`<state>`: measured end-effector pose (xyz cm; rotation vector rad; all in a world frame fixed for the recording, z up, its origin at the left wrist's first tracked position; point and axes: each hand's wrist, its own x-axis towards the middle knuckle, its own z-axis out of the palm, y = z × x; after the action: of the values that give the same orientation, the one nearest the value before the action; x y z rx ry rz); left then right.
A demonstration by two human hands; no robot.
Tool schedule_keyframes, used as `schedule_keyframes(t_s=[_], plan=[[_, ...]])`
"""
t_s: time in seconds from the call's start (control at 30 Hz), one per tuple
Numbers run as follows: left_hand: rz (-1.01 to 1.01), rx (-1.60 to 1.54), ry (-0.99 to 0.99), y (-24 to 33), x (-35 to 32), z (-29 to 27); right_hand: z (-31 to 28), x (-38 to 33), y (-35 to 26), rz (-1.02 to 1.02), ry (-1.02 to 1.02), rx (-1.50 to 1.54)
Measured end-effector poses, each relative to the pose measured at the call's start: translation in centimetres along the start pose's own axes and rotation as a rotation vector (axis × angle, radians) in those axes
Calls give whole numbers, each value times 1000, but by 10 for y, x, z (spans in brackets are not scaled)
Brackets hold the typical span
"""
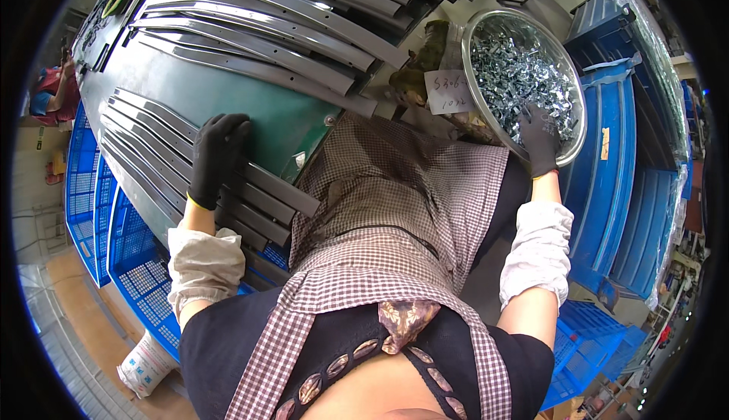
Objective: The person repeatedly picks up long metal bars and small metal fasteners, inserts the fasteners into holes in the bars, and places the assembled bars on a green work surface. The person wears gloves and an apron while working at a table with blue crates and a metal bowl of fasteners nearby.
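Left hand (216,154), black glove, fingers spread flat on stack of grey metal strips (163,158) at 9 o'clock on green table (288,120). Right hand (541,137), black glove, at 2 o'clock, fingers curled into heap of small metal clips (512,67) inside round steel basin (579,127); what it grips, cannot tell. Paper tag (448,90) just beside basin rim.

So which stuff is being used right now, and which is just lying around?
In use:
left hand on the near metal strips
right hand in the bowl of small metal clips

Lying about:
far strips
paper note
blue crates
white sack
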<state>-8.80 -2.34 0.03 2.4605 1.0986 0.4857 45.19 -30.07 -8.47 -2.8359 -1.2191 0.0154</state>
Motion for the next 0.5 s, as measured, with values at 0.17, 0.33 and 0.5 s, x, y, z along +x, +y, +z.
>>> schedule_keyframes(t_s=[0.17, 0.33, 0.5], plan=[[479, 287, 126, 22, 66, 8, 4, -1, -1, 3, 92, 81], [636, 272, 69, 16, 94, 40, 21, -3, 5, -128, 203, 110], [697, 248, 13, 21, 62, 40, -6, -5, -8, 105, 26, 190]])
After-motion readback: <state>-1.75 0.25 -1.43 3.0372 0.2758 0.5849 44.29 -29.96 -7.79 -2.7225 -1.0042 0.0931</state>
